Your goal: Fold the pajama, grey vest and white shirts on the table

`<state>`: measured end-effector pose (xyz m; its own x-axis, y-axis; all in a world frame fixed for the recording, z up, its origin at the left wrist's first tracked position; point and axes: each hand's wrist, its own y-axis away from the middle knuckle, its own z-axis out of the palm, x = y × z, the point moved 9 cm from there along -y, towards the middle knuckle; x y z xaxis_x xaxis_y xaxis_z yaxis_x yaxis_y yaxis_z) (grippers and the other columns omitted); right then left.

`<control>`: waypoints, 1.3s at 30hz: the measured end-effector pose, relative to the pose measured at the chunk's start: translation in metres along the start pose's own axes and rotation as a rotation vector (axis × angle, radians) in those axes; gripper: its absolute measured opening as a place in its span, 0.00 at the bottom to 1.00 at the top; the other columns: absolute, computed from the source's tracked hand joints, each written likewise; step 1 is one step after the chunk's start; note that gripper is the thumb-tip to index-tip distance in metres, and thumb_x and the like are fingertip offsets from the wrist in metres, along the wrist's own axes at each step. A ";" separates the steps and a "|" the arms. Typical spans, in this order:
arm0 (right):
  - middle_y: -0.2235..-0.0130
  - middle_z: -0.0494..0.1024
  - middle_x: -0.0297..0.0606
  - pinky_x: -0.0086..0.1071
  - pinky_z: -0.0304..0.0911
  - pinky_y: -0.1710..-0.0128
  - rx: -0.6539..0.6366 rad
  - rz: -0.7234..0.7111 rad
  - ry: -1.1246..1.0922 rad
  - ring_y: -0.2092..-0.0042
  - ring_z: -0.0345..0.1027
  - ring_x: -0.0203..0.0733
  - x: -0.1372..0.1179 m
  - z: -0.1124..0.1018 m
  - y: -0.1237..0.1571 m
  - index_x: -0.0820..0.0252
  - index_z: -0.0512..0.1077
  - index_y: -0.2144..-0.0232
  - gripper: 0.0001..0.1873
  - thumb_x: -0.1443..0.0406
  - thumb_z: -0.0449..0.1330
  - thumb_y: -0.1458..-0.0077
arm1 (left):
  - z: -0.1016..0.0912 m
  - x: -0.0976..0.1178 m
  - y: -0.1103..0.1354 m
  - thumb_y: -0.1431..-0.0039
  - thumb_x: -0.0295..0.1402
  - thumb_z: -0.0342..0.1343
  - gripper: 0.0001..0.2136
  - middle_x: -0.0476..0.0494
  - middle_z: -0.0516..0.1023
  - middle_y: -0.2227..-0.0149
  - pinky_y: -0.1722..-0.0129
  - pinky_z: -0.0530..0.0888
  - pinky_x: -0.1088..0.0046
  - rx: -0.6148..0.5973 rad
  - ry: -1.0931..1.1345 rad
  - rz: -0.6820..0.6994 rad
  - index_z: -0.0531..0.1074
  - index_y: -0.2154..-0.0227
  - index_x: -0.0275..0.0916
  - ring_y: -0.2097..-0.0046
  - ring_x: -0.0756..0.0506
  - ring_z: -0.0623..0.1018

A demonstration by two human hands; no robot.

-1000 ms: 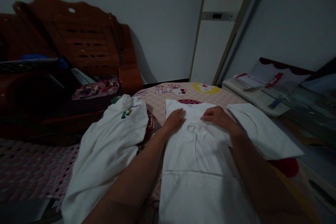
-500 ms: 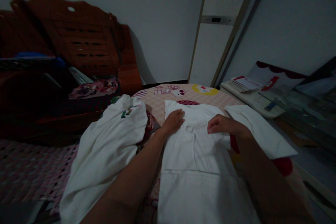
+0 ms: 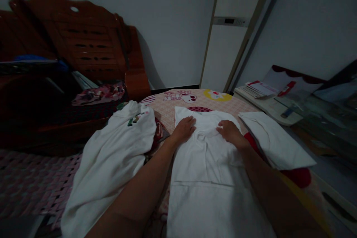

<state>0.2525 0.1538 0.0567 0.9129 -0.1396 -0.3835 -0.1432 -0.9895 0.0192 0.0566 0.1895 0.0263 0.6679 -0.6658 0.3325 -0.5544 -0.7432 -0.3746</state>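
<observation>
A white shirt (image 3: pixel 203 204) lies on the round table, its near part crossed by a straight fabric edge. My left hand (image 3: pixel 184 130) rests flat on the upper left of this shirt, fingers stretched out. On the upper right, my right hand (image 3: pixel 230 132) lies on the fabric with its fingers extended and apart from the thumb. Neither hand grips anything. Left of my left arm, another white garment (image 3: pixel 111 167) with a small green and pink design is spread loosely. A folded white garment (image 3: pixel 279 141) lies to the right of my right hand.
A patterned pink tablecloth (image 3: pixel 158 106) covers the table. Behind on the left stands a wooden bench (image 3: pixel 92 44) with cloth and other items on it. A tall white cabinet-like unit (image 3: pixel 223 54) stands by the wall. On the right, a side stand (image 3: pixel 242 91) carries papers.
My right hand has gone from a curled shape above the shirt's right side to lying on the fabric, slightly farther left. The shirt's right edge has drawn inward. My left hand stays put.
</observation>
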 end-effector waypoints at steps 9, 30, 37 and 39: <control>0.62 0.80 0.49 0.34 0.63 0.61 0.192 0.063 0.274 0.58 0.74 0.49 0.008 -0.003 -0.004 0.62 0.76 0.65 0.10 0.70 0.54 0.45 | 0.003 -0.002 -0.001 0.37 0.33 0.52 0.20 0.31 0.68 0.38 0.37 0.65 0.58 -0.016 -0.007 -0.010 0.68 0.43 0.33 0.37 0.40 0.68; 0.80 0.73 0.32 0.23 0.55 0.84 -0.436 -0.320 -0.393 0.82 0.63 0.31 -0.051 0.032 0.033 0.65 0.79 0.65 0.14 0.65 0.55 0.46 | -0.013 0.041 -0.004 0.49 0.29 0.59 0.04 0.50 0.75 0.74 0.71 0.65 0.77 -0.118 0.472 -0.052 0.76 0.70 0.35 0.72 0.51 0.71; 0.74 0.73 0.32 0.25 0.58 0.76 -0.293 -0.363 -0.303 0.76 0.64 0.32 -0.058 0.031 0.031 0.65 0.76 0.57 0.16 0.70 0.60 0.50 | -0.005 0.011 -0.006 0.51 0.31 0.58 0.05 0.52 0.72 0.77 0.73 0.62 0.77 -0.089 0.548 -0.220 0.74 0.75 0.34 0.74 0.52 0.68; 0.72 0.74 0.33 0.26 0.59 0.71 -0.199 -0.467 -0.228 0.72 0.66 0.34 -0.065 0.028 0.031 0.64 0.76 0.58 0.16 0.73 0.61 0.53 | -0.004 0.008 -0.006 0.52 0.31 0.57 0.05 0.52 0.72 0.77 0.73 0.62 0.77 -0.083 0.565 -0.245 0.74 0.76 0.34 0.74 0.52 0.68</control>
<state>0.1782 0.1328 0.0562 0.7530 0.3049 -0.5831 0.3516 -0.9355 -0.0350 0.0628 0.1886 0.0347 0.4269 -0.3901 0.8158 -0.4700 -0.8665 -0.1684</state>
